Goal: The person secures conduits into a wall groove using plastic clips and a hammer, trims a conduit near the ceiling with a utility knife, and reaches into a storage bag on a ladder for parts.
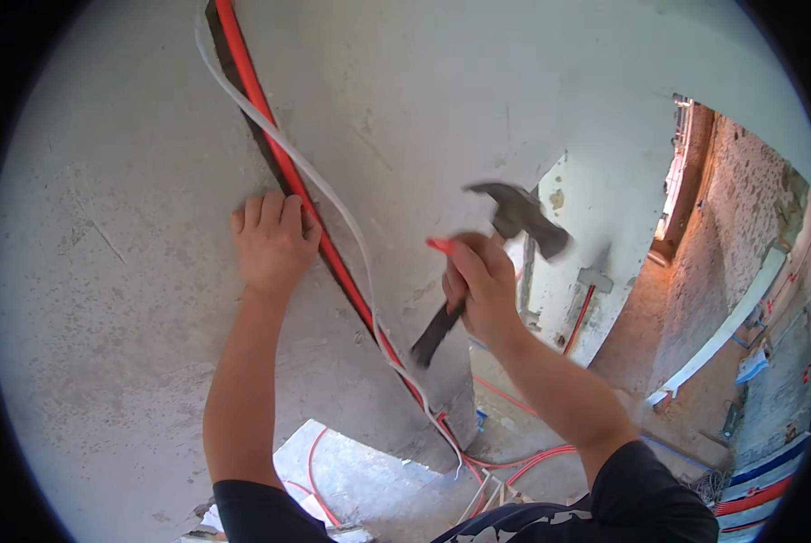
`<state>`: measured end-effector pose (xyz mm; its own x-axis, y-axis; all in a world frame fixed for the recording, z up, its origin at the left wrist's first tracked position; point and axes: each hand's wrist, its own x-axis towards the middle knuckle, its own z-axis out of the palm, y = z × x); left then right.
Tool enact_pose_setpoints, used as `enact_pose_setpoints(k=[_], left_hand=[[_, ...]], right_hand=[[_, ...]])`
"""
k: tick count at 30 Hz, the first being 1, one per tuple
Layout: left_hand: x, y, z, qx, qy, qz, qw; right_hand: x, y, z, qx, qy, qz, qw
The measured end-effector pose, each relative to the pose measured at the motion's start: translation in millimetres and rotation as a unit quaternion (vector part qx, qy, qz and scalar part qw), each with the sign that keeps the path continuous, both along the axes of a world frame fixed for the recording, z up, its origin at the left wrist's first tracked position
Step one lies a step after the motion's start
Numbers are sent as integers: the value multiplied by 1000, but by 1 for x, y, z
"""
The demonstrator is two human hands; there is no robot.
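While a red conduit is running diagonally down a chased groove in a bare grey wall, a person in dark short sleeves is working along it with both bare hands raised. The left hand is resting against the wall at the groove's edge, its fingers bending and lying close together, its thumb reaching beside the red conduit; whether the fingertips are pinching anything is impossible to tell, since the back of the hand is hiding them. That placement is probably steadying the arm, and perhaps the conduit, at this spot. To the right, well apart from the left hand, the right hand is wrapping its fingers tightly around the handle of a claw hammer, whose slightly blurred head is standing above the fist and whose butt is pointing down toward the groove. Holding it partway up the handle is likely giving shorter, more controlled handling. A small red piece is jutting from the same fist, its full shape hidden. A loose white strip is crossing in front of the conduit and curving down beside it, apparently hanging free, while red tubing is looping across the floor below.
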<state>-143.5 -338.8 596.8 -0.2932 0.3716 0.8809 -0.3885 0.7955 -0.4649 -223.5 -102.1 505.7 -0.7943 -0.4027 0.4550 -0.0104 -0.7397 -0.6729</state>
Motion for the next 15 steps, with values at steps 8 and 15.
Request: enact_pose_setpoints(k=[8,15], left_hand=[[3,-3,-2,-4,-8,18,1000],[0,0,3,-22,-2,0,1000]], right_hand=[[108,112,18,-118,183,425,878],[129,138,-20,10,330,321,888]])
